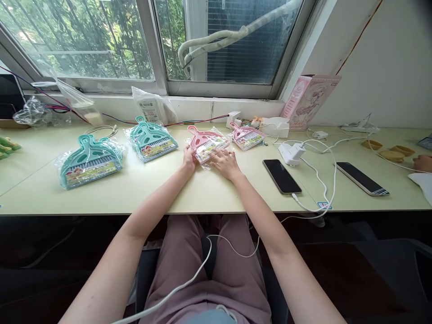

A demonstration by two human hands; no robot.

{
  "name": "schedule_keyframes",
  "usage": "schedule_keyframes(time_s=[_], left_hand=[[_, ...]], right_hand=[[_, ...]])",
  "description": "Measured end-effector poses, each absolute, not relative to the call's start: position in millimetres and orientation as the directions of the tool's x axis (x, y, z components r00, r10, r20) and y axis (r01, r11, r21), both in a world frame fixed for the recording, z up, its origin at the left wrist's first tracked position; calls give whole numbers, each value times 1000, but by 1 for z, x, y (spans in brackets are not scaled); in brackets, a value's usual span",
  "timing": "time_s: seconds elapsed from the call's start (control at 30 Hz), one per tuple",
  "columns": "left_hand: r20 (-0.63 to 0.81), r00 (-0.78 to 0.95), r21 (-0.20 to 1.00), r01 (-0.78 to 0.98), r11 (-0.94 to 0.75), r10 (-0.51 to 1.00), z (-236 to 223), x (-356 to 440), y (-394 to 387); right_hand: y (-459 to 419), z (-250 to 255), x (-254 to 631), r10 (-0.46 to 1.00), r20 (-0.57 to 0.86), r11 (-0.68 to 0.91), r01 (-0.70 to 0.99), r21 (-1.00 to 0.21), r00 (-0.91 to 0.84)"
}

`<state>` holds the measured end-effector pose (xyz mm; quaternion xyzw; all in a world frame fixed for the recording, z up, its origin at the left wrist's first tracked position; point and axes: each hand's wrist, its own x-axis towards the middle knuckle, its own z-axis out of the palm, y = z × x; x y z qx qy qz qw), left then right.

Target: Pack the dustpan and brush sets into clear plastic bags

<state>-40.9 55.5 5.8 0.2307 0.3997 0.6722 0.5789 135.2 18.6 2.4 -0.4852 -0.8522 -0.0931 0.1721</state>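
- Mauve trousers [182, 265] fill the near side, with a white cable [189, 283] running loosely across them, below the pale table [205, 198].
- Left on the table lies a large teal pack [90, 163], a brush-and-dustpan set in clear wrapping with a printed label.
- Farther back and to its right is a second teal pack [151, 143], wrapped likewise.
- Next comes the left hand [189, 159], partly closed with its fingers bent around the left edge of the held pack.
- Between both hands, over the middle of the table, is that pink pack [206, 145], handle pointing far left; I cannot tell whether it lies fully flat.
- The right hand [227, 164] is loosely spread, its fingers laid across the label side.
- Just beyond, to the right, lies another pink set [248, 136].
- Farther right, a black phone [281, 176] is plugged in near a white adapter [292, 154].
- At the far right edge shows another person's hand [424, 163].
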Motion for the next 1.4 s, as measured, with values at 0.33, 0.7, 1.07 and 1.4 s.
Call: schedule_keyframes(time_s=[0.33,0.7,1.07,1.4], left_hand=[[-136,-214,777,-628,-29,967,3,-40,57],[-94,-183,787,-615,-39,979,0,-41,58],[-76,-175,807,-589,-43,982,-1,-45,61],[-149,-244,812,-584,-23,958,5,-64,72]], right_hand=[[17,3,134,801,378,493,870,23,-464],[20,-1,133,796,401,508,861,-36,-453],[13,12,135,721,558,534,842,-70,-411],[24,12,158,723,665,372,916,-148,-186]])
